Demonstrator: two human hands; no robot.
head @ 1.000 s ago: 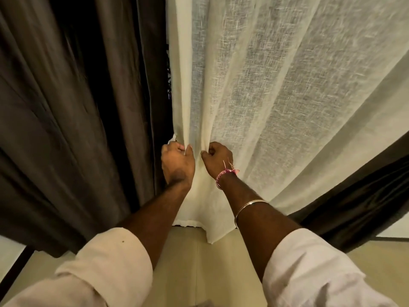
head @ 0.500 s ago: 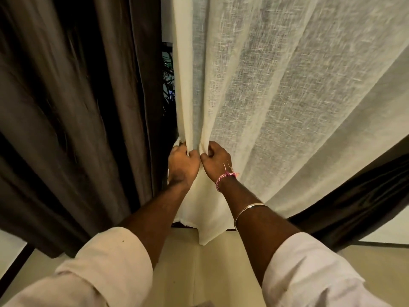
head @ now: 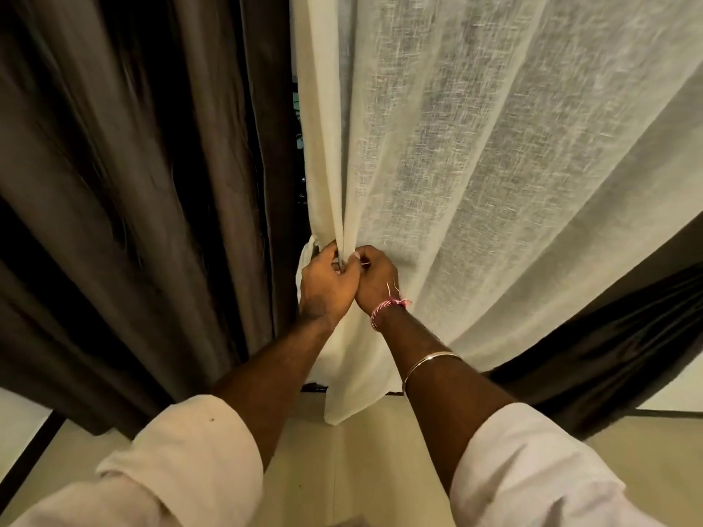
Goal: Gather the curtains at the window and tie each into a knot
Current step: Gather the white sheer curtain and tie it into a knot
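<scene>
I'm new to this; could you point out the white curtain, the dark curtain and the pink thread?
white curtain [head: 475, 165]: head view, open weave.
dark curtain [head: 133, 184]: head view, middle folds.
pink thread [head: 384, 308]: head view, right wrist.

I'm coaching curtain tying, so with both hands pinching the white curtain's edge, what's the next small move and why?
Probably slide the right hand rightward to pull in another pleat. Both it and the left hand pinch only the edge folds of the white sheer curtain; most of it hangs spread out.
</scene>
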